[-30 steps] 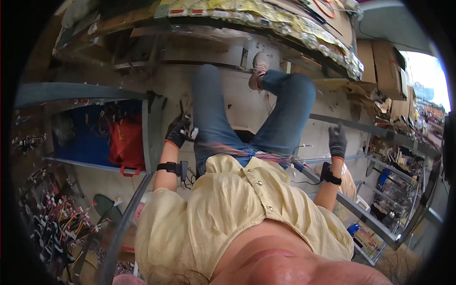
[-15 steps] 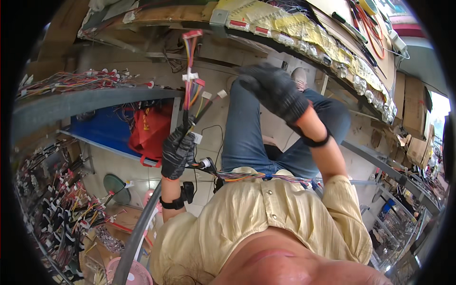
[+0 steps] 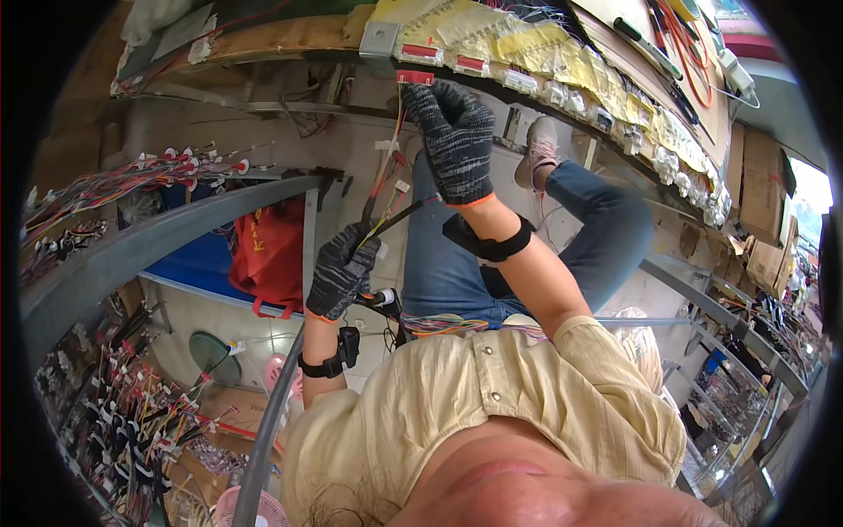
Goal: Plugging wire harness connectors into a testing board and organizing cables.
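Observation:
Gloved in dark grey knit, my left hand (image 3: 341,274) is closed round the sleeved part of a wire harness (image 3: 378,187). Loose coloured wires with small white connectors fan out above that fist. At the harness's far end is a red connector (image 3: 415,77), up by the bench edge. My right hand (image 3: 455,140), in a matching glove, is closed at this connector, with thumb and fingertips against it. The exact grip is partly hidden by the glove. Just beyond it, a row of red and white connectors (image 3: 421,54) is fixed along the bench edge.
The bench (image 3: 492,26) carries yellow labels, a marker-like tool and orange cable. On the left, a grey metal rail (image 3: 176,220) crosses beside bundled wires (image 3: 167,171) and a red bag (image 3: 274,255). More harnesses (image 3: 132,413) hang at lower left. Wires (image 3: 465,325) lie across my lap.
My right hand has moved left and closed at the red connector. The harness's far end has swung right, close to the bench edge. My left hand keeps hold of the harness.

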{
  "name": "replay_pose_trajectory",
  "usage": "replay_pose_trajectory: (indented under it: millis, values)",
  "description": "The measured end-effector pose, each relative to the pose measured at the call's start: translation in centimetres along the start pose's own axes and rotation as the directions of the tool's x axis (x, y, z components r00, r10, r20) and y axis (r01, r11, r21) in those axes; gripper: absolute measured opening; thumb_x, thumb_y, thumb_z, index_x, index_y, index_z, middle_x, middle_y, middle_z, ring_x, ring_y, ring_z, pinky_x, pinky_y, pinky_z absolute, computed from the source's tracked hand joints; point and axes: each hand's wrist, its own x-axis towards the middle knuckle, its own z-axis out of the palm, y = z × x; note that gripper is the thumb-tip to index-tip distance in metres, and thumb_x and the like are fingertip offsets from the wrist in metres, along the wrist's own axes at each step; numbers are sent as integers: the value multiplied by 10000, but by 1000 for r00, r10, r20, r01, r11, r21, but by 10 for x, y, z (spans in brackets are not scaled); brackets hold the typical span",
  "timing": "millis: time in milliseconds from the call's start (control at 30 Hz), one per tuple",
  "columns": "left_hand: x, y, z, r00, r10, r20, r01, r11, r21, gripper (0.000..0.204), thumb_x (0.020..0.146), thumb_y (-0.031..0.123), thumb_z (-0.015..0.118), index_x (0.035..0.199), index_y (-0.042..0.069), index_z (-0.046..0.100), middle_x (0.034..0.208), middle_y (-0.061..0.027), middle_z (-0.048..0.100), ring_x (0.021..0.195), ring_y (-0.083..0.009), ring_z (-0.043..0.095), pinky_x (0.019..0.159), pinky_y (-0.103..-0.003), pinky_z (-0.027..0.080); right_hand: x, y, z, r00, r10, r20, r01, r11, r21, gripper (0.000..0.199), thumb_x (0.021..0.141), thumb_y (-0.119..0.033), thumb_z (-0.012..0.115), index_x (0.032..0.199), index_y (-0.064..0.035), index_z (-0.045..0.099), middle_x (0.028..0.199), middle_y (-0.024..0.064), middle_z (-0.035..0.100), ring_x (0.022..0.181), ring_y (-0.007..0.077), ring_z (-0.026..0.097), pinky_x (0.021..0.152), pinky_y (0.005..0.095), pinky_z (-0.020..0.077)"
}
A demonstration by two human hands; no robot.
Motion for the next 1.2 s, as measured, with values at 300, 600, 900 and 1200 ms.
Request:
replay_pose_trajectory:
  millis: [300,600,900,1200]
  values:
    - [16,13,4,999,-31,-29,27,994,-110,288,908,89,564,1194,62,589,704,26,547,447,-39,451,403,-209,372,9,17,16,985,3,-170,-6,1000,-19,162,850,-116,657,832,45,654,640,20,590,615,51,457,573,258,423]
    - [39,9,8,986,165,-33,-154,965,211,223,896,121,590,1095,34,641,708,-10,604,567,-71,507,527,-263,430,14,24,22,972,50,-229,-49,999,8,144,868,-121,645,876,17,684,729,39,680,617,70,558,585,249,442]
    - [54,-27,0,809,498,313,-569,797,202,229,875,139,611,1057,0,617,894,-58,660,801,-111,588,701,-293,494,19,19,-84,819,-123,560,321,908,-270,206,805,-71,679,1010,-55,669,907,107,683,763,227,661,704,320,519]
    - [89,-46,42,708,102,698,216,911,-352,257,918,227,587,1092,39,615,886,-30,666,658,-55,584,515,-177,438,-19,7,-94,741,-492,457,667,614,-421,332,682,-66,782,993,-74,668,866,72,666,760,211,635,709,309,506]
